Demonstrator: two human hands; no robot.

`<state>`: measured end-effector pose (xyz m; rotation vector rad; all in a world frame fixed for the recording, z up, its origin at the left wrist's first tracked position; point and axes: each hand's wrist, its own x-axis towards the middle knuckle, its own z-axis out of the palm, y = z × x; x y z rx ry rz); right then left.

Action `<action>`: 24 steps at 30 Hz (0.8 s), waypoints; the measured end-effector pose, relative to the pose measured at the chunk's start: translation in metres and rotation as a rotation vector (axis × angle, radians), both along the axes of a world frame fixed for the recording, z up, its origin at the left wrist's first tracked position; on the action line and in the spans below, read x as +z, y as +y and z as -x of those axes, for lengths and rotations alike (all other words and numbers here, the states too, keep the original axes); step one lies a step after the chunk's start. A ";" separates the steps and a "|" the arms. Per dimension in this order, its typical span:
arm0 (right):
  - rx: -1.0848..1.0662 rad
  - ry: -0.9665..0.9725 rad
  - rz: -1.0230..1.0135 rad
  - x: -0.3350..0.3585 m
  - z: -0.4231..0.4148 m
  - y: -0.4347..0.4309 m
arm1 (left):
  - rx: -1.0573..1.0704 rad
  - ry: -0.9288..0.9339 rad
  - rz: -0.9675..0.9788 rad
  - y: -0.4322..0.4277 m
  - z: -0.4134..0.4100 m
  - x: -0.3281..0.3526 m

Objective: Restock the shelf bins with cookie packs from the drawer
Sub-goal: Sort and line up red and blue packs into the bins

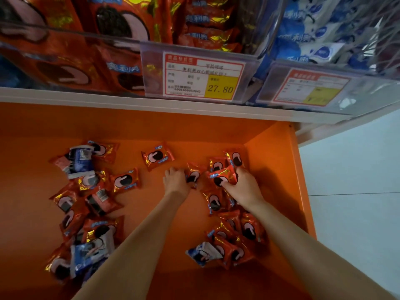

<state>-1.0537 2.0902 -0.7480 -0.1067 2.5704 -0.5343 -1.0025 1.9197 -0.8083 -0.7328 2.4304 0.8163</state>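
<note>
In the open orange drawer (pixel 277 161), beneath clear shelf bins (pixel 71 33), red and blue cookie packs (pixel 126 180) lie scattered. The left hand (pixel 176 180) curls around a red pack (pixel 193 175). The right hand (pixel 243 188) pinches a second red pack (pixel 223 176) just beside it.

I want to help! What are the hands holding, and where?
The left hand grips a red cookie pack by its left edge; the right hand grips a second red pack by its right side.

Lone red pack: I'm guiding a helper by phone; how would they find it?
Look in the orange drawer under the bins. Near its back, just beyond the left hand, lies one red pack. Unlike the rest, it lies alone.
</note>
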 end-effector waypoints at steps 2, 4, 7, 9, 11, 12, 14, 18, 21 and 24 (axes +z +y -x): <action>-0.001 -0.007 0.004 0.006 -0.002 0.000 | -0.004 0.026 -0.018 -0.002 -0.006 0.006; 0.018 -0.019 0.013 0.014 -0.006 -0.002 | 0.041 0.074 -0.069 -0.003 -0.013 0.014; 0.061 -0.009 0.031 0.027 -0.011 -0.004 | 0.038 0.115 -0.122 -0.006 -0.023 0.030; 0.093 -0.008 0.052 0.035 -0.014 -0.004 | 0.008 0.163 -0.128 -0.009 -0.029 0.043; 0.112 -0.019 0.070 0.046 -0.017 -0.002 | -0.005 0.225 -0.128 -0.014 -0.034 0.059; 0.113 -0.025 0.085 0.052 -0.018 -0.001 | -0.012 0.259 -0.125 -0.015 -0.037 0.066; 0.108 -0.032 0.124 0.067 -0.021 0.000 | -0.013 0.318 -0.111 -0.019 -0.045 0.081; 0.161 0.029 0.232 0.108 -0.027 -0.004 | -0.004 0.414 -0.038 -0.028 -0.058 0.116; 0.215 0.078 0.337 0.143 -0.035 -0.010 | -0.049 0.527 0.020 -0.036 -0.064 0.148; 0.242 0.202 0.493 0.184 -0.046 -0.018 | -0.082 0.668 0.062 -0.046 -0.068 0.184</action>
